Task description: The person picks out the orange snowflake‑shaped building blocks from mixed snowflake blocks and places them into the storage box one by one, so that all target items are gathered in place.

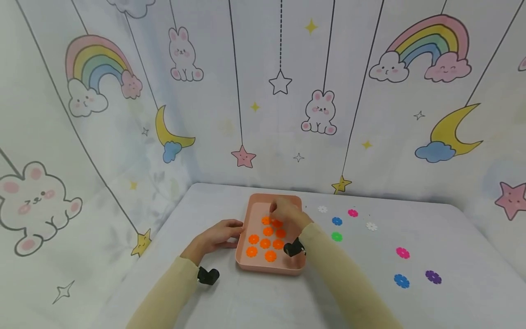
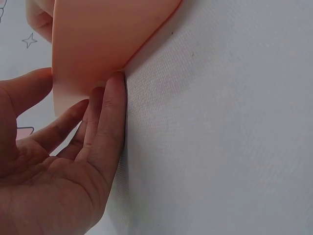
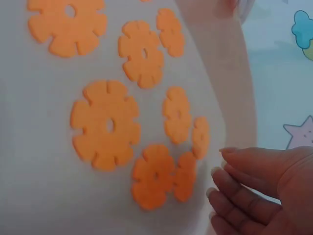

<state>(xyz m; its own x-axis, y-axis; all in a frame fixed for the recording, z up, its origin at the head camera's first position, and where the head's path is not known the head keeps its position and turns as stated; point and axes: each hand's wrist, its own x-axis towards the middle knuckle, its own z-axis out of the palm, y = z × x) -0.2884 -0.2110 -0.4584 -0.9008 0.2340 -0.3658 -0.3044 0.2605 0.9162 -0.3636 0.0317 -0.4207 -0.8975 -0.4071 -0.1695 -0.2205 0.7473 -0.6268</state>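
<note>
A shallow salmon-pink tray [image 1: 271, 268] on the table holds several orange notched plastic discs [image 1: 265, 243], flower-shaped with a small centre hole. My left hand [image 1: 222, 235] is at the tray's left side. In the left wrist view, its extended fingertips [image 2: 116, 81] touch the outer wall, and the thumb reaches the rim. Over the far part of the tray is my right hand [image 1: 285, 211]. The right wrist view shows its thumb and fingers [image 3: 234, 191] loosely bent beside the farthest discs [image 3: 185, 176], with nothing visible between them.
Right of the tray lie scattered loose discs: white [image 1: 322, 209], blue [image 1: 337, 221], green [image 1: 337, 236], pink [image 1: 402, 252] and purple [image 1: 433, 277]. A cloth backdrop [image 1: 263, 123] with rabbits, rainbows and stars stands behind and left of the white table [image 1: 213, 205].
</note>
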